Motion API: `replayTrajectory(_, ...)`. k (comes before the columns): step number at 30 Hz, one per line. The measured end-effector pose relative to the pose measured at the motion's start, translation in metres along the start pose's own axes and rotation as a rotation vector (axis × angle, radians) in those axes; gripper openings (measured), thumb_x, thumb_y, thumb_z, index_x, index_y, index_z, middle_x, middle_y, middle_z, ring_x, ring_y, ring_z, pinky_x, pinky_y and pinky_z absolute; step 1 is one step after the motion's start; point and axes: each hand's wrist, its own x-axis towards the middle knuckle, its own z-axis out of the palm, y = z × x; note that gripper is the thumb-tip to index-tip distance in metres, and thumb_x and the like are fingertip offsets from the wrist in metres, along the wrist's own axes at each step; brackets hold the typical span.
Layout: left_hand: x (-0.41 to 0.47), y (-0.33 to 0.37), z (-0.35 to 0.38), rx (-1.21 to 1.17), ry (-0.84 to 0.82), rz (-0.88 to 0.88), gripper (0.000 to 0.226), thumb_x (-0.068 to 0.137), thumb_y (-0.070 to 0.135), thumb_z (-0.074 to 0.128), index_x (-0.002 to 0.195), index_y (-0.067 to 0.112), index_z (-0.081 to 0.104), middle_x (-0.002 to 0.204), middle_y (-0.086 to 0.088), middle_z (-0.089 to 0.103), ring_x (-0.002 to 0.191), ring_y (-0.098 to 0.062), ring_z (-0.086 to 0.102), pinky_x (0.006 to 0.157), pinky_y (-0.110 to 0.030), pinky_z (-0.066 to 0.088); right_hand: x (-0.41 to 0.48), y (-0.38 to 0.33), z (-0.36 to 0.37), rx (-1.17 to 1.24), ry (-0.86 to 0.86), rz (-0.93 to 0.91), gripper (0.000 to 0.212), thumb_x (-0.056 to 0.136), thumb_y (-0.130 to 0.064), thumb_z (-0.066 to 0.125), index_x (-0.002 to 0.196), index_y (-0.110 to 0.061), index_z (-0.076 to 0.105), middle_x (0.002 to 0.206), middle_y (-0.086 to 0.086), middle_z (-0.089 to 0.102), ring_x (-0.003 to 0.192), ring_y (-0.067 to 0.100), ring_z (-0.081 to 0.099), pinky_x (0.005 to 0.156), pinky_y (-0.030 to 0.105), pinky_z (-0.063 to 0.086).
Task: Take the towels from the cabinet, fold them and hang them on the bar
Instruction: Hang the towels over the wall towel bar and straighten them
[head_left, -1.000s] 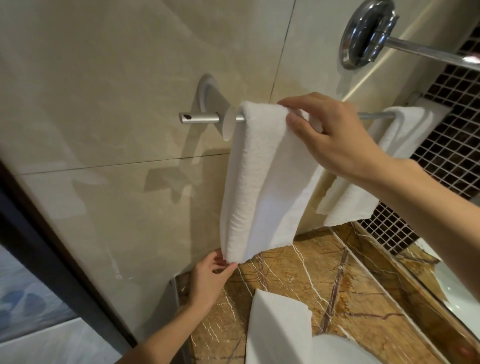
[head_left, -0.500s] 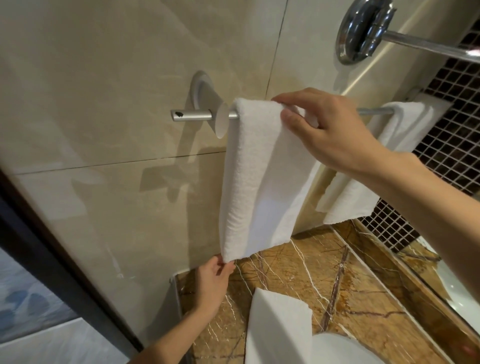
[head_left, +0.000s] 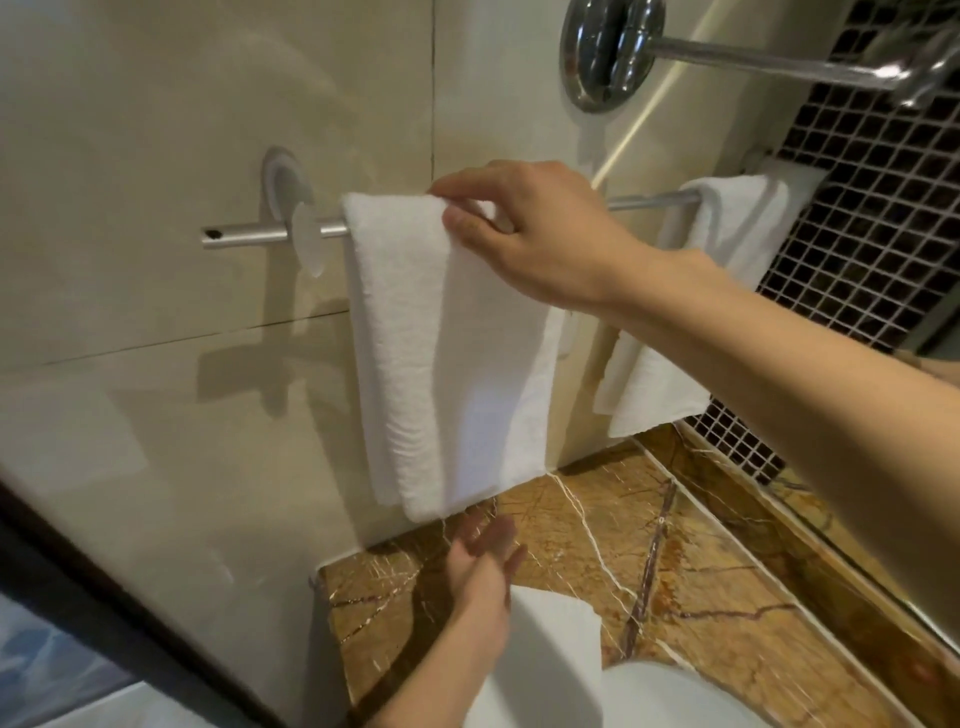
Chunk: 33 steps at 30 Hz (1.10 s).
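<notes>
Head view: you are looking down at a white towel (head_left: 447, 353) draped over the bar (head_left: 249, 236) on the tiled wall (head_left: 156, 130), close to the bar's free end, both halves hanging straight.
Right hand: your right hand (head_left: 535, 234) is at the top fold; the fingers (head_left: 467, 184) and thumb pinch the cloth just where it crosses the bar.
Left hand: your left hand (head_left: 483, 577) is under the hem, blurred, its fingers straight and holding nothing. I cannot tell whether it brushes the cloth.
Other towels: a second towel (head_left: 727, 270) hangs at the far end of the bar, well apart from the first. A folded towel (head_left: 550, 639) lies on the desk (head_left: 701, 561) beside your left hand.
Handling: expect light, limp terry that keeps no shape by itself. The folds likely hold only by friction, and the smooth metal bar gives little grip.
Where to hold: take it at the top fold to slide it along the bar, and at the bottom corners to even the hems. Pinch through all the layers, or the inner ones may creep.
Risk: a pull on one half alone could drag the whole towel off, so steady the fold with one hand while the other tugs.
</notes>
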Motion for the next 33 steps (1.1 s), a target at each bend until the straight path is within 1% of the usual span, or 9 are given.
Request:
replayTrajectory(3,-0.003,-0.007,0.033,-0.081,-0.103,-0.069,0.06,0.071,0.01,0.077,0.126,0.018,0.054,0.118,-0.008,0.061,0.111,-0.025,0.06,0.09,-0.04,0.051,0.003,0.003,0.0,-0.022,-0.011,-0.03,0.035,0.095,-0.037,0.041,0.112,-0.016,0.063,0.106,0.002,0.069,0.096,0.027,0.06,0.082,0.038,0.047)
replayTrajectory(5,-0.002,-0.012,0.047,-0.05,-0.218,-0.082,0.057,0.087,0.018,0.065,0.138,0.015,0.04,0.132,-0.006,0.052,0.123,-0.023,0.051,0.103,-0.042,0.043,0.003,0.003,0.001,-0.046,-0.007,-0.052,0.034,0.095,-0.038,0.04,0.109,-0.017,0.063,0.102,0.0,0.069,0.095,0.026,0.06,0.079,0.04,0.048)
replayTrajectory(8,0.008,-0.014,0.06,-0.036,-0.303,-0.109,0.059,0.095,0.026,0.053,0.147,0.018,0.026,0.148,-0.007,0.039,0.131,-0.021,0.043,0.104,-0.039,0.041,0.002,0.005,0.003,-0.073,0.019,-0.073,0.031,0.096,-0.04,0.039,0.105,-0.022,0.063,0.096,-0.004,0.067,0.096,0.024,0.059,0.075,0.038,0.048)
replayTrajectory(14,0.016,-0.01,0.055,-0.189,-0.304,-0.198,0.065,0.094,0.031,0.053,0.148,0.02,0.02,0.137,-0.003,0.047,0.117,-0.011,0.048,0.106,-0.039,0.036,0.005,0.009,0.002,-0.08,0.051,-0.094,0.027,0.095,-0.042,0.04,0.089,-0.021,0.056,0.086,-0.005,0.057,0.096,0.025,0.057,0.067,0.032,0.037)
replayTrajectory(16,0.015,-0.008,0.05,-0.274,-0.333,-0.226,0.073,0.078,0.028,0.072,0.139,0.014,0.035,0.129,-0.011,0.055,0.121,-0.017,0.048,0.106,-0.041,0.034,0.005,0.01,0.004,-0.074,0.062,-0.1,0.024,0.095,-0.042,0.04,0.084,-0.023,0.05,0.086,-0.005,0.057,0.096,0.025,0.057,0.066,0.03,0.033)
replayTrajectory(18,0.011,-0.006,0.046,-0.339,-0.393,-0.23,0.062,0.046,0.021,0.093,0.095,0.006,0.059,0.112,-0.019,0.067,0.115,-0.024,0.06,0.099,-0.041,0.043,0.005,0.01,0.004,-0.065,0.067,-0.103,0.025,0.095,-0.042,0.04,0.088,-0.025,0.056,0.086,-0.006,0.057,0.097,0.025,0.057,0.066,0.029,0.031)
replayTrajectory(20,0.01,-0.007,0.039,-0.395,-0.421,-0.231,0.056,0.028,0.013,0.098,0.068,0.004,0.058,0.097,-0.019,0.072,0.097,-0.025,0.07,0.086,-0.039,0.056,0.005,0.01,0.004,-0.051,0.062,-0.096,0.024,0.095,-0.042,0.041,0.091,-0.027,0.059,0.083,-0.009,0.052,0.097,0.024,0.058,0.067,0.028,0.03)
replayTrajectory(26,0.002,-0.004,0.042,-0.513,-0.287,-0.296,0.045,0.079,0.02,0.059,0.12,0.002,0.055,0.099,-0.014,0.068,0.097,-0.022,0.066,0.053,-0.022,0.056,0.007,0.008,0.004,-0.051,0.057,-0.082,0.029,0.094,-0.041,0.042,0.104,-0.024,0.063,0.088,-0.007,0.062,0.097,0.025,0.058,0.07,0.031,0.039)
replayTrajectory(33,0.004,-0.006,0.041,-0.532,-0.267,-0.327,0.021,0.094,0.014,0.052,0.101,-0.002,0.063,0.109,-0.021,0.065,0.086,-0.024,0.073,0.052,-0.021,0.056,0.01,0.008,0.004,-0.03,0.041,-0.076,0.029,0.093,-0.04,0.042,0.1,-0.021,0.063,0.083,-0.006,0.06,0.091,0.026,0.057,0.076,0.034,0.046)
